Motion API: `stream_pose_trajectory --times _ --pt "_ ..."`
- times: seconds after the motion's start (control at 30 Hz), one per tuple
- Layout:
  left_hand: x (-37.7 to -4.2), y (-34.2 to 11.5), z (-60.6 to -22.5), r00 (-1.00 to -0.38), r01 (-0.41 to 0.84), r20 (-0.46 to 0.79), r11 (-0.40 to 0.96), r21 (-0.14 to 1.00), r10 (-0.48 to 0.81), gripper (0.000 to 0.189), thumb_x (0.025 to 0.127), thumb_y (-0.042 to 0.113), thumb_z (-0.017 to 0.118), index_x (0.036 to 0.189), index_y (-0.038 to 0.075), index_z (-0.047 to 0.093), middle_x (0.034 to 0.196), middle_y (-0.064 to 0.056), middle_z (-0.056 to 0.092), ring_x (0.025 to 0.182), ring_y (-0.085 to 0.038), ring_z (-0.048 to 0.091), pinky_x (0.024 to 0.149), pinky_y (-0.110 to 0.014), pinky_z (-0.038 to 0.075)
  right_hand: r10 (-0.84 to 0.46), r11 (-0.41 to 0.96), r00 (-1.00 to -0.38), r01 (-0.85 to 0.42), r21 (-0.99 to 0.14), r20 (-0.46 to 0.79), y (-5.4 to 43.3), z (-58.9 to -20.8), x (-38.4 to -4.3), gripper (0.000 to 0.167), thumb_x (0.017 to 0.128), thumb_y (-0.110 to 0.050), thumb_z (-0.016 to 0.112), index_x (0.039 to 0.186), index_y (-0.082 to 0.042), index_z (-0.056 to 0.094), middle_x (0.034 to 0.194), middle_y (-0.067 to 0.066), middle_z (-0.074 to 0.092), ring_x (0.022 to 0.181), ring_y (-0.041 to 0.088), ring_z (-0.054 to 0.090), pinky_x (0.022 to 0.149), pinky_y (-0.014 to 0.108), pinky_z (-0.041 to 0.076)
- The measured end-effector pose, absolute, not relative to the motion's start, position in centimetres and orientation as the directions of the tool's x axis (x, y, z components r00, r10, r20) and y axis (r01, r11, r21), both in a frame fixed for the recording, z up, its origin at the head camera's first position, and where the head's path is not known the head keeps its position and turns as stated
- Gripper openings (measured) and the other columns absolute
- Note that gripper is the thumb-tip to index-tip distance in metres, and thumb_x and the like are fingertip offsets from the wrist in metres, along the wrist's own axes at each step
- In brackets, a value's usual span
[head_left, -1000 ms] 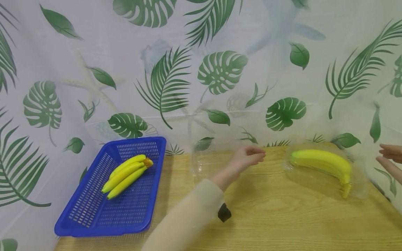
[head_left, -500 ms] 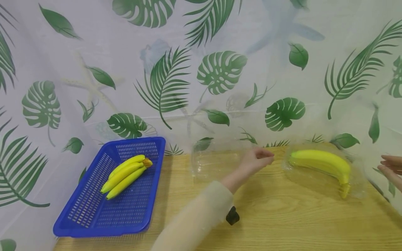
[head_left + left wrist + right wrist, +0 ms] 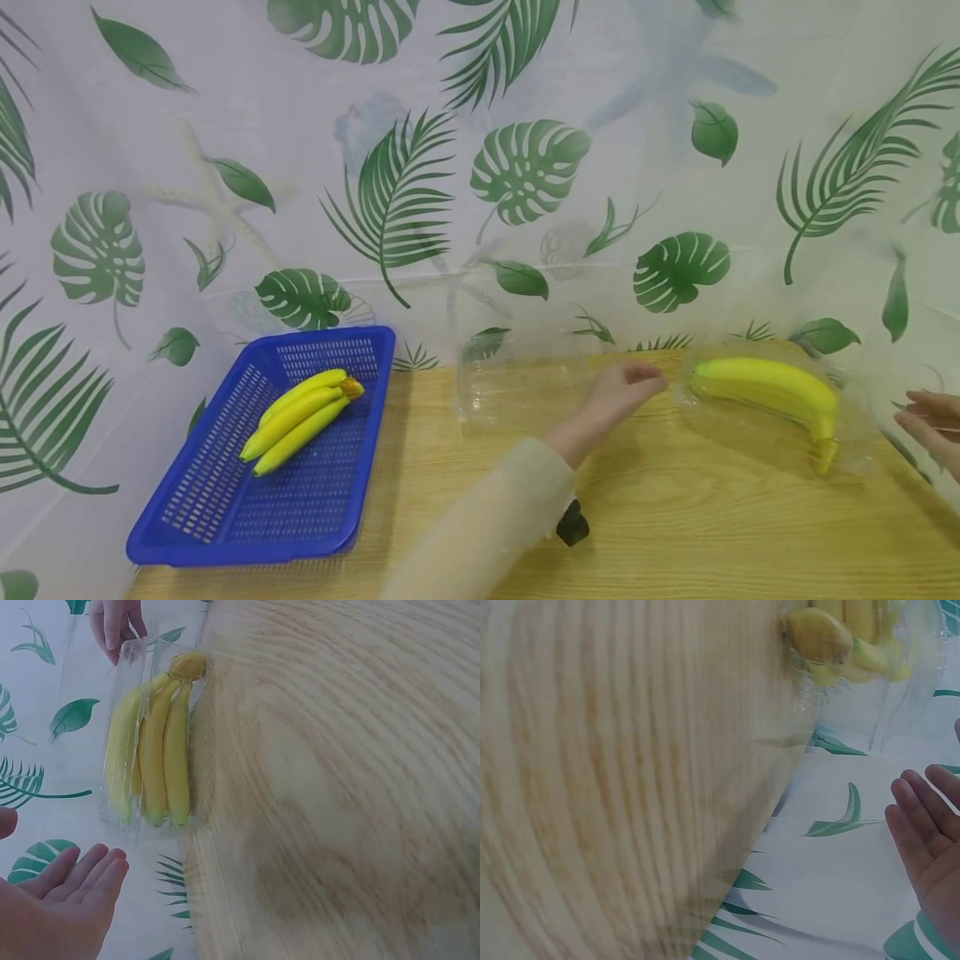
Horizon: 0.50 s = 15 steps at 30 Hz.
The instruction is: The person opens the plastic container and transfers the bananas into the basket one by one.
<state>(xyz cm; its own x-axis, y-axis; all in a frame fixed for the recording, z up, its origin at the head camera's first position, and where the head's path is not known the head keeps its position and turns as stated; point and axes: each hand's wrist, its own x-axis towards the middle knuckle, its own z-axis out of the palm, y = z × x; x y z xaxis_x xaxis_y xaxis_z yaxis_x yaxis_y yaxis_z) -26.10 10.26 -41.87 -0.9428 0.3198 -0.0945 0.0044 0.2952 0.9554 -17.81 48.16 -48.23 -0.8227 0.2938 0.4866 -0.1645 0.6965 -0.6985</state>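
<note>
Yellow bananas (image 3: 780, 385) lie inside a clear plastic clamshell box (image 3: 705, 421) on the right of the table in the head view. The left wrist view shows the bunch of bananas (image 3: 154, 750) upright in that frame, its stem end toward the top. My left hand (image 3: 618, 400) hovers left of this box, fingers extended and apart from it. At the right edge of the head view, my right hand (image 3: 933, 425) is partly cut off, on the box's other side. The right wrist view has the right hand (image 3: 934, 840) with fingers extended, holding nothing.
A blue perforated basket (image 3: 367, 467) with several bananas (image 3: 300, 417) in it stands at the left. Between it and the left hand, another clear plastic container (image 3: 480, 400) sits by the leaf-print curtain (image 3: 525, 250). A small black object (image 3: 573, 523) shows beside the left sleeve.
My left hand has moved right, closer to the boxed bananas. The right hand has lowered at the frame's edge. The boxed bananas and basket have stayed put.
</note>
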Motion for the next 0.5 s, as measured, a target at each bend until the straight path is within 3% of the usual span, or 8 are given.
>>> stream_pose_trajectory --times 0.03,0.07,0.1,0.23,0.33,0.43,0.47,0.5 --pt "-26.0 10.4 -41.9 -0.940 0.000 -0.101 0.296 0.955 0.325 0.034 0.101 0.031 0.069 0.128 0.012 0.074 0.133 -0.003 0.074 0.122 -0.018 0.068 0.104 -0.029 0.056 0.295 0.709 -0.830 -0.143 -0.690 0.474 48.3 -48.5 -17.9 0.042 0.108 -0.013 0.060 0.146 0.003 0.058 0.095 -0.058 0.039 0.084 -0.036 0.037 0.071 -0.010 0.030" --pt "-26.0 10.5 -42.0 -0.938 -0.005 -0.108 0.301 0.954 0.329 0.036 0.102 0.032 0.069 0.130 0.011 0.073 0.134 -0.003 0.074 0.124 -0.018 0.068 0.106 -0.029 0.056 0.298 0.714 -0.834 -0.127 -0.689 0.463 48.4 -48.7 -17.9 0.043 0.108 -0.015 0.061 0.147 0.003 0.057 0.095 -0.058 0.038 0.084 -0.035 0.037 0.071 -0.010 0.030" --pt "-25.9 10.7 -42.1 -0.935 -0.011 -0.114 0.295 0.956 0.335 0.038 0.102 0.033 0.067 0.133 0.010 0.072 0.136 -0.004 0.073 0.126 -0.020 0.067 0.108 -0.031 0.056 0.300 0.723 -0.841 -0.108 -0.683 0.450 48.4 -48.8 -17.9 0.050 0.108 -0.016 0.061 0.145 0.017 0.050 0.095 -0.057 0.037 0.084 -0.035 0.035 0.070 -0.010 0.030" --pt "-25.9 11.1 -42.4 -0.927 -0.029 -0.132 0.284 0.958 0.352 0.046 0.104 0.035 0.063 0.140 0.007 0.067 0.141 -0.007 0.070 0.127 -0.026 0.067 0.108 -0.034 0.057 0.305 0.727 -0.869 -0.052 -0.685 0.390 48.2 -48.9 -18.0 0.059 0.109 -0.022 0.059 0.147 0.022 0.043 0.096 -0.056 0.028 0.087 -0.033 0.028 0.069 -0.008 0.024" --pt "-26.0 11.6 -42.7 -0.926 -0.038 -0.131 0.257 0.966 0.355 0.047 0.105 0.035 0.060 0.140 0.004 0.066 0.140 -0.010 0.070 0.125 -0.029 0.067 0.105 -0.033 0.058 0.295 0.703 -0.882 -0.060 -0.709 0.367 48.0 -49.0 -18.0 0.060 0.109 -0.021 0.057 0.151 0.018 0.040 0.101 -0.050 0.031 0.089 -0.032 0.027 0.071 -0.007 0.024" --pt "-26.2 12.0 -42.9 -0.927 -0.051 -0.133 0.234 0.971 0.351 0.047 0.105 0.035 0.058 0.138 0.002 0.067 0.139 -0.012 0.070 0.125 -0.029 0.067 0.105 -0.034 0.059 0.254 0.717 -0.905 -0.062 -0.694 0.342 47.9 -49.1 -18.3 0.061 0.111 -0.021 0.055 0.153 0.018 0.036 0.117 -0.011 0.062 0.092 -0.032 0.023 0.070 -0.005 0.025" --pt "-26.2 12.1 -42.9 -0.926 -0.052 -0.133 0.230 0.972 0.353 0.048 0.105 0.035 0.057 0.138 0.002 0.067 0.140 -0.013 0.069 0.126 -0.029 0.066 0.106 -0.035 0.059 0.236 0.726 -0.912 -0.064 -0.685 0.336 47.9 -49.2 -18.4 0.061 0.111 -0.021 0.054 0.152 0.019 0.036 0.122 0.009 0.064 0.092 -0.032 0.022 0.069 -0.006 0.025" --pt "-26.2 12.3 -43.0 -0.923 -0.055 -0.137 0.228 0.972 0.358 0.048 0.106 0.035 0.056 0.139 0.001 0.066 0.141 -0.013 0.068 0.128 -0.031 0.066 0.108 -0.036 0.058 0.224 0.740 -0.921 -0.052 -0.671 0.318 47.8 -49.1 -18.6 0.061 0.112 -0.021 0.052 0.152 0.020 0.034 0.126 0.029 0.060 0.095 -0.027 0.034 0.080 -0.004 0.035"
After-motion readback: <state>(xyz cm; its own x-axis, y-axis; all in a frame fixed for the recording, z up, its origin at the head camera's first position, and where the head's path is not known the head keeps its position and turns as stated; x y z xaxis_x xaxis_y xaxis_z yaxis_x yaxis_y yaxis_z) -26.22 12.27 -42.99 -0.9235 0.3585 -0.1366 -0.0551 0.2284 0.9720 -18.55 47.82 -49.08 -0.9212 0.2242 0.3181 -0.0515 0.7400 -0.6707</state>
